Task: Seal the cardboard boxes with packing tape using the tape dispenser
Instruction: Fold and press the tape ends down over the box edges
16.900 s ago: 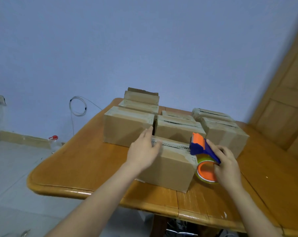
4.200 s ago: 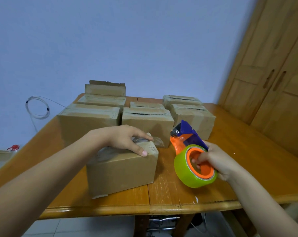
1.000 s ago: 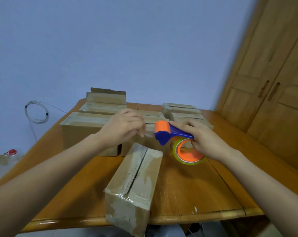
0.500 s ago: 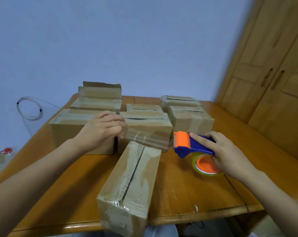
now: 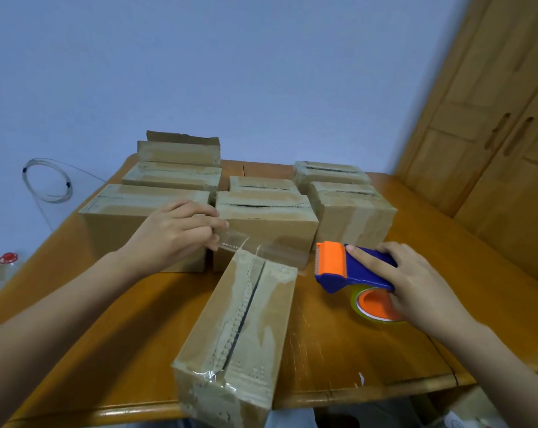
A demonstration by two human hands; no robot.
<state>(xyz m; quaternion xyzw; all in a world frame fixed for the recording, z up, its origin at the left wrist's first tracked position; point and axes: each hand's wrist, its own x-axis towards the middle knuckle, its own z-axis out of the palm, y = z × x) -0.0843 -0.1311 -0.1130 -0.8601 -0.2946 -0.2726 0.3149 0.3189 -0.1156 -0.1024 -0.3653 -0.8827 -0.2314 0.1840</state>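
free: orange-brown wooden table is lying bare either side of the long taped brown cardboard box | blocked: rows of brown cardboard boxes are crowding the far side | right: blue-and-orange plastic tape dispenser is narrowing the gap

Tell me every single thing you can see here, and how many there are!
near box: 1, brown, front of the table, one end towards the camera
other boxes: 7, brown, in rows behind it
tape dispenser: 1, blue and orange with a green roll, right of the near box
clear tape strip: 1, see-through, stretched above the near box's far end
table: 1, orange-brown wood, under the boxes
cupboard: 1, light wood, far right
cable coil: 1, whitish, on the wall at left
red cap: 1, red, far left edge
left hand: 1, bare, pinches the strip's end
right hand: 1, bare, grips the tape dispenser
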